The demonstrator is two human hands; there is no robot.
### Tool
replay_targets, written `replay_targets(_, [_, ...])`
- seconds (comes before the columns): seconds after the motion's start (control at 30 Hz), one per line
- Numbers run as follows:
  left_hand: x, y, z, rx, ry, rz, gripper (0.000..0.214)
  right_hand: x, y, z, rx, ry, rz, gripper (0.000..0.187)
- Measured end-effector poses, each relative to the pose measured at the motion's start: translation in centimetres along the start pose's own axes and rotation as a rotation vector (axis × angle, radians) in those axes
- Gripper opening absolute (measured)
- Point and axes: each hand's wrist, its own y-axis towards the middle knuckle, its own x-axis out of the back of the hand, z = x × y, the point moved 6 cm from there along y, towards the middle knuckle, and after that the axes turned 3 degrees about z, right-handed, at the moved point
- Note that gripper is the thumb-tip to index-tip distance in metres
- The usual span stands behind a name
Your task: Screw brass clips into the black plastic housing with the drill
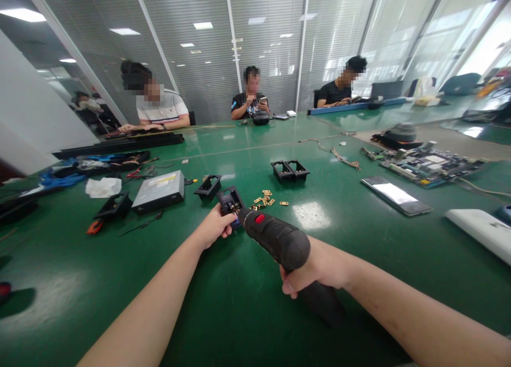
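My right hand [319, 268] is wrapped round the handle of a black electric screwdriver [275, 239] with a red switch. Its tip points into a small black plastic housing [229, 201] on the green table [255, 303]. My left hand [215, 226] pinches that housing from the near side and steadies it. Several small brass metal pieces [265, 199] lie scattered just right of the housing. Two more black housings [289, 171] sit farther back, and another [208, 187] lies to the left.
A silver optical drive [159, 191] and white tissue [104, 187] lie at left. A phone [395, 195], circuit boards [427, 164] and a white device [483, 231] lie at right. Three people sit along the far side of the table.
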Motion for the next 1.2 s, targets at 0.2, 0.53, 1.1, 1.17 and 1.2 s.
replay_targets(0.2, [-0.04,-0.04,-0.21,-0.009,0.01,0.003,0.04,0.24,0.18,-0.41,0.004,-0.023,0.005,0.017])
replay_targets(0.53, [-0.13,-0.19,-0.41,-0.005,0.011,-0.001,0.036,0.14,0.2,-0.42,0.005,-0.037,0.014,0.017])
replay_targets(1.1, [-0.1,-0.15,-0.49,-0.002,0.013,-0.01,0.039,0.43,0.25,-0.71,-0.003,-0.05,0.006,0.016])
replay_targets(1.17, [-0.11,-0.14,-0.52,-0.007,0.012,-0.008,0.039,0.39,0.22,-0.68,-0.003,-0.056,0.008,0.016])
replay_targets(1.2, [-0.12,-0.15,-0.55,-0.008,0.009,-0.007,0.039,0.35,0.21,-0.62,-0.003,-0.056,0.008,0.016])
